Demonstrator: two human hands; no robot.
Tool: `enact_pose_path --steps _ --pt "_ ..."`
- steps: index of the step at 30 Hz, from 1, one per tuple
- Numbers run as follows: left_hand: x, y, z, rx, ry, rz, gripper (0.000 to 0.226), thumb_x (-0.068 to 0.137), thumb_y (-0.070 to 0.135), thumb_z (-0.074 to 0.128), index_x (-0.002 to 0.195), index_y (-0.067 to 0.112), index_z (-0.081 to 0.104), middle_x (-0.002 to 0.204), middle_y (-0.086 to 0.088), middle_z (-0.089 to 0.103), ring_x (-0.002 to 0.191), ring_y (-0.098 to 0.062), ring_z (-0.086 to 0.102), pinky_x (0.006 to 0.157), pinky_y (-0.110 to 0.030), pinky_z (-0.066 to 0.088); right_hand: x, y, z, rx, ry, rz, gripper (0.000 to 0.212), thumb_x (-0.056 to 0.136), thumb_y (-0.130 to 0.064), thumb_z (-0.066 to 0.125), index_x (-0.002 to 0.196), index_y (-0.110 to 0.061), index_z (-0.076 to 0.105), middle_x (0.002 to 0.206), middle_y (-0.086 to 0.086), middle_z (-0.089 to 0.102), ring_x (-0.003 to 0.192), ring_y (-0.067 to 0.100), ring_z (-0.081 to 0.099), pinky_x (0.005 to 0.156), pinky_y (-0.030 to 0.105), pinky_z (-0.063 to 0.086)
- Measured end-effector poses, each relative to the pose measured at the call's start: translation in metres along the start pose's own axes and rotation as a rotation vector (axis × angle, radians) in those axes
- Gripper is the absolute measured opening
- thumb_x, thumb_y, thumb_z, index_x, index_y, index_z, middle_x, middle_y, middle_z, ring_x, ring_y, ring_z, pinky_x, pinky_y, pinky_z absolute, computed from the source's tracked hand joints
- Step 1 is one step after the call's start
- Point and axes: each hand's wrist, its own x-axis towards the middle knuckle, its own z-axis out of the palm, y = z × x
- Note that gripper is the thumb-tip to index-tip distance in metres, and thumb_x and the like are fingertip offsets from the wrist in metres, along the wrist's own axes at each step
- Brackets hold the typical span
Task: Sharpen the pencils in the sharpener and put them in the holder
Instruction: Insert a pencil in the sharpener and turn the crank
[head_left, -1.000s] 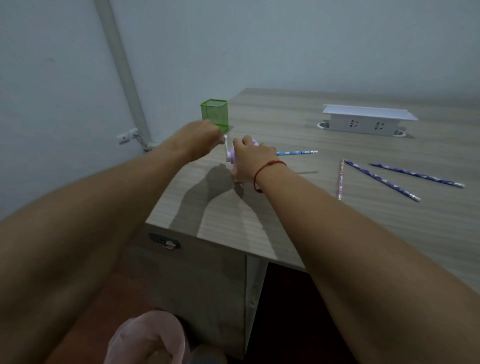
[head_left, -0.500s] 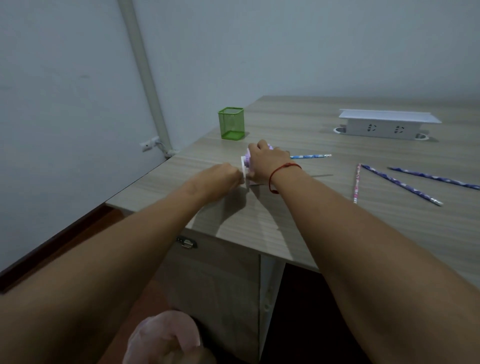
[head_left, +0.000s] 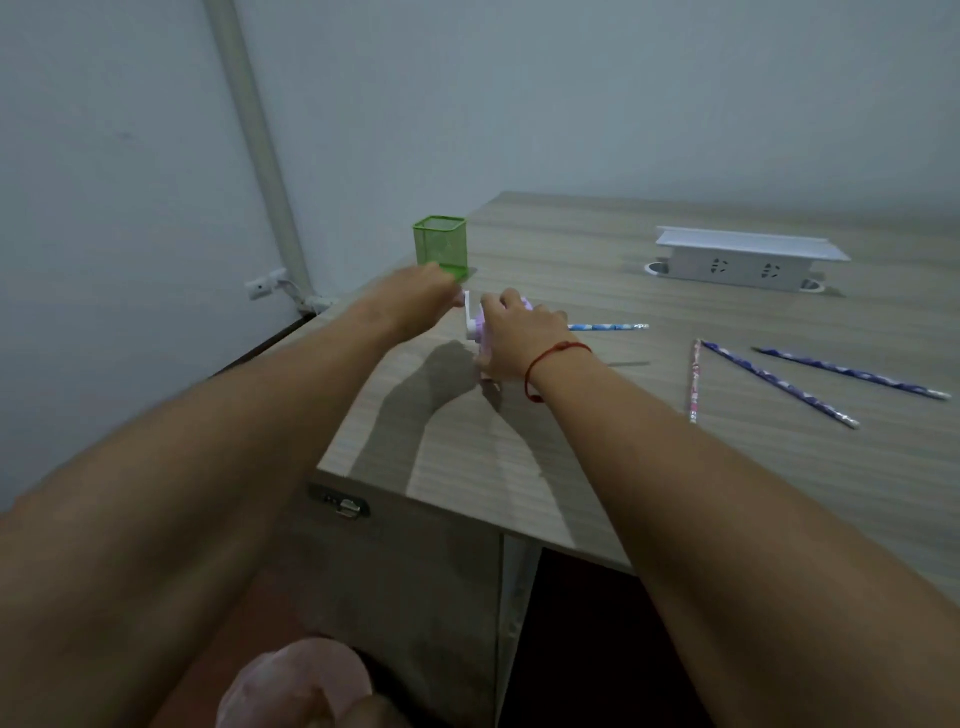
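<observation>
A small purple and white crank sharpener (head_left: 474, 327) stands on the wooden desk (head_left: 597, 467). My right hand (head_left: 514, 338) grips its body from above and hides most of it. My left hand (head_left: 423, 299) holds the white crank handle at the sharpener's left side, raised near the top of its turn. A blue patterned pencil (head_left: 608, 327) sticks out of the sharpener to the right. The green mesh holder (head_left: 440, 244) stands just behind my left hand. Three more pencils lie to the right: a pink one (head_left: 694, 382) and two purple ones (head_left: 779, 383) (head_left: 852, 373).
A white power socket box (head_left: 743, 259) sits at the back of the desk. The desk's left edge and near corner lie close to my forearms. A wall pipe (head_left: 260, 156) runs down at the left. A drawer lock (head_left: 340, 503) shows below the desk edge.
My left hand has swung from low in front of the sharpener up and back toward the green holder, turning the crank. My right hand stays on the sharpener.
</observation>
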Motion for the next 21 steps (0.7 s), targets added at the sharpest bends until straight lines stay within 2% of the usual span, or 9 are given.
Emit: enact_pose_path --steps 2,4,6,8,12,14,16,19,21 --pt "-0.013 0.005 -0.009 -0.044 0.101 0.041 0.028 0.097 0.021 0.045 0.096 0.001 0.065 0.090 -0.028 0.065 0.083 -0.043 0.062 0.069 -0.041 0.046 0.001 -0.001 -0.002 -0.026 -0.024 -0.006 0.062 0.087 -0.040 0.059 0.139 -0.016 0.035 0.141 0.007 0.039 0.123 0.034 0.048 0.098 0.051 0.041" --pt "-0.031 0.011 -0.013 -0.068 0.133 0.112 0.027 0.096 0.020 0.046 0.091 0.001 0.065 0.083 -0.026 0.065 0.076 -0.041 0.062 0.065 -0.041 0.047 0.003 -0.003 -0.004 -0.035 -0.060 0.010 0.063 0.089 -0.042 0.059 0.141 -0.018 0.034 0.142 0.006 0.037 0.127 0.031 0.046 0.100 0.053 0.040" --pt "-0.050 0.024 -0.009 -0.077 0.066 0.137 0.024 0.096 0.019 0.048 0.091 0.001 0.064 0.078 -0.021 0.064 0.071 -0.036 0.061 0.063 -0.040 0.046 0.004 -0.005 -0.005 -0.037 -0.067 0.014 0.062 0.088 -0.041 0.059 0.140 -0.018 0.035 0.142 0.006 0.037 0.127 0.031 0.045 0.101 0.053 0.040" --pt "-0.058 0.033 -0.005 -0.124 0.004 0.075 0.025 0.096 0.019 0.049 0.094 -0.001 0.064 0.077 -0.018 0.062 0.069 -0.032 0.057 0.063 -0.035 0.040 0.003 -0.004 -0.005 -0.035 -0.058 0.007 0.062 0.088 -0.042 0.059 0.139 -0.017 0.035 0.142 0.007 0.037 0.128 0.032 0.045 0.101 0.052 0.040" --pt "-0.045 0.027 -0.006 -0.122 -0.119 0.033 0.031 0.096 0.023 0.048 0.092 -0.003 0.064 0.086 -0.025 0.065 0.078 -0.038 0.060 0.069 -0.039 0.042 0.007 -0.001 -0.004 -0.028 -0.080 0.019 0.064 0.088 -0.043 0.058 0.141 -0.017 0.033 0.143 0.007 0.035 0.129 0.032 0.044 0.101 0.052 0.040" --pt "-0.041 0.026 -0.002 -0.127 -0.168 0.038 0.029 0.095 0.022 0.048 0.095 -0.002 0.065 0.091 -0.024 0.066 0.081 -0.036 0.060 0.069 -0.035 0.041 0.009 -0.001 -0.004 -0.010 -0.089 0.015 0.063 0.088 -0.042 0.057 0.141 -0.018 0.033 0.143 0.007 0.035 0.128 0.033 0.044 0.100 0.051 0.041" --pt "-0.043 0.031 0.013 -0.145 -0.177 0.005 0.026 0.095 0.018 0.047 0.099 0.000 0.066 0.097 -0.021 0.066 0.082 -0.031 0.059 0.072 -0.031 0.040 0.009 0.001 -0.004 -0.013 -0.077 -0.001 0.061 0.089 -0.041 0.056 0.140 -0.017 0.034 0.142 0.008 0.036 0.127 0.034 0.045 0.099 0.050 0.041" --pt "-0.040 0.032 0.040 -0.190 -0.160 -0.083 0.025 0.094 0.017 0.047 0.102 0.005 0.067 0.102 -0.019 0.067 0.089 -0.031 0.062 0.081 -0.036 0.049 0.007 0.004 -0.003 -0.027 -0.026 -0.031 0.053 0.090 -0.038 0.051 0.137 -0.017 0.038 0.139 0.008 0.039 0.125 0.033 0.046 0.097 0.048 0.039" --pt "-0.025 0.023 0.044 -0.129 -0.192 -0.123 0.023 0.092 0.018 0.050 0.103 0.006 0.067 0.102 -0.018 0.067 0.091 -0.032 0.063 0.077 -0.033 0.047 0.006 0.005 -0.001 -0.025 0.002 -0.050 0.053 0.087 -0.038 0.054 0.134 -0.017 0.040 0.136 0.008 0.042 0.122 0.033 0.048 0.096 0.047 0.039"
